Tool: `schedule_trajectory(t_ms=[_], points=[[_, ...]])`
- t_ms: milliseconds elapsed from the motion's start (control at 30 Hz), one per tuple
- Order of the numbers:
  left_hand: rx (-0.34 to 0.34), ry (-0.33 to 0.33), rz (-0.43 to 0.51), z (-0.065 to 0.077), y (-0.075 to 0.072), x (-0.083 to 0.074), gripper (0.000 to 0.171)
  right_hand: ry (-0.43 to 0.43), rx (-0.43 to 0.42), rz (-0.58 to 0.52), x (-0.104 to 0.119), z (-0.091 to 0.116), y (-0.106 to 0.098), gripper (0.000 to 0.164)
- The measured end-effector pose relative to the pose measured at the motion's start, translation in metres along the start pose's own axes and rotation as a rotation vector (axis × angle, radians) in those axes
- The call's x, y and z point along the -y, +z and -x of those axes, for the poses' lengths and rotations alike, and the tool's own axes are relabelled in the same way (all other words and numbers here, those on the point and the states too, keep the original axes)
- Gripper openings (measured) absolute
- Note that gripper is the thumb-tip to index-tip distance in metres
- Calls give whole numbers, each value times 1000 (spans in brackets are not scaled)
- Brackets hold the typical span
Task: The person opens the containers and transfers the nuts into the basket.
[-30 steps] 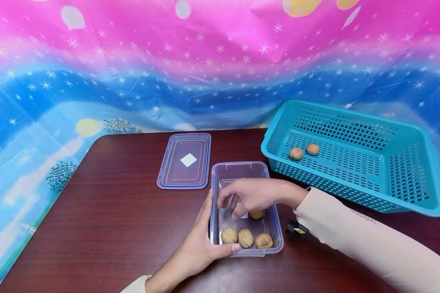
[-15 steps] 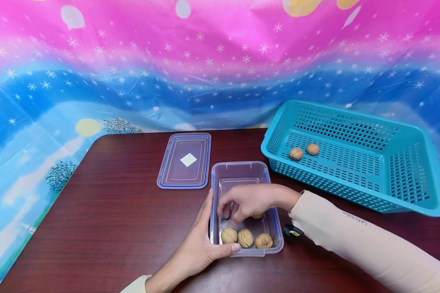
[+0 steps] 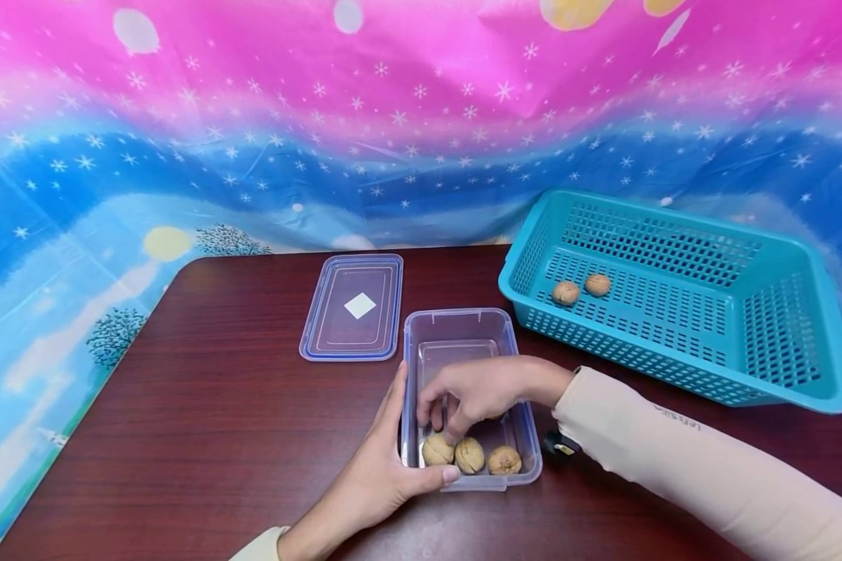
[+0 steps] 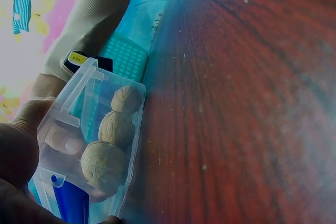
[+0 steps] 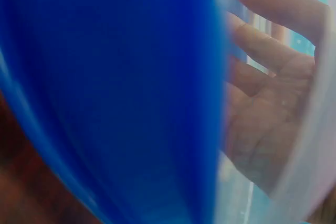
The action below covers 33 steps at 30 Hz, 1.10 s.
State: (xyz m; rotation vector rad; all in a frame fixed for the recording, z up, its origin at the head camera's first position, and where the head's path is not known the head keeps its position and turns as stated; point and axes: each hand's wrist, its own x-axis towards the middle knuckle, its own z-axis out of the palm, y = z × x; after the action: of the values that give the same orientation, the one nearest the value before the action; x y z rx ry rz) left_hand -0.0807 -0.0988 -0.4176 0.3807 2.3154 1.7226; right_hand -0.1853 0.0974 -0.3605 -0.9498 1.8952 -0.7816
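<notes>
A clear plastic box [image 3: 463,321] stands on the table. My left hand [image 3: 365,475] grips its near left corner, thumb over the front rim and fingers along the left wall. Inside, three walnuts line the near end: a left one [image 3: 438,449], a middle one [image 3: 469,455] and a right one [image 3: 504,460]. Another walnut behind them is mostly hidden under my right hand [image 3: 480,388]. That hand reaches down into the box, loosely bent fingers and thumb close to the left walnut. Through the wall, the right wrist view shows its palm [image 5: 268,124] without a nut.
A clear lid [image 3: 361,340] with a blue seal and white label lies behind and left of the box. At the right back stands a turquoise basket [image 3: 673,358] holding two walnuts [image 3: 566,293]. A printed cloth [image 3: 393,156] hangs behind the table [image 3: 238,405].
My right hand has moved lower and slightly nearer inside the box, bringing its fingertips to the left walnut. My left hand and the box have stayed in place.
</notes>
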Motion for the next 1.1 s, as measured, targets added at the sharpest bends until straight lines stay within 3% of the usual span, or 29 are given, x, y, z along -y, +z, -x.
schedule_trajectory(t_ms=[200,500,800,1100], points=[[-6,-7,-18,0,0,-1,135,26,-63,58,-1,5,-9,33],[-9,-19,-12,1,0,-2,135,61,-70,64,-4,6,-14,28],[-5,-10,-16,0,0,-1,135,-5,-14,3,-4,-2,-3,33],[-7,-30,-16,1,0,-1,135,-9,36,-99,-2,-7,5,32]])
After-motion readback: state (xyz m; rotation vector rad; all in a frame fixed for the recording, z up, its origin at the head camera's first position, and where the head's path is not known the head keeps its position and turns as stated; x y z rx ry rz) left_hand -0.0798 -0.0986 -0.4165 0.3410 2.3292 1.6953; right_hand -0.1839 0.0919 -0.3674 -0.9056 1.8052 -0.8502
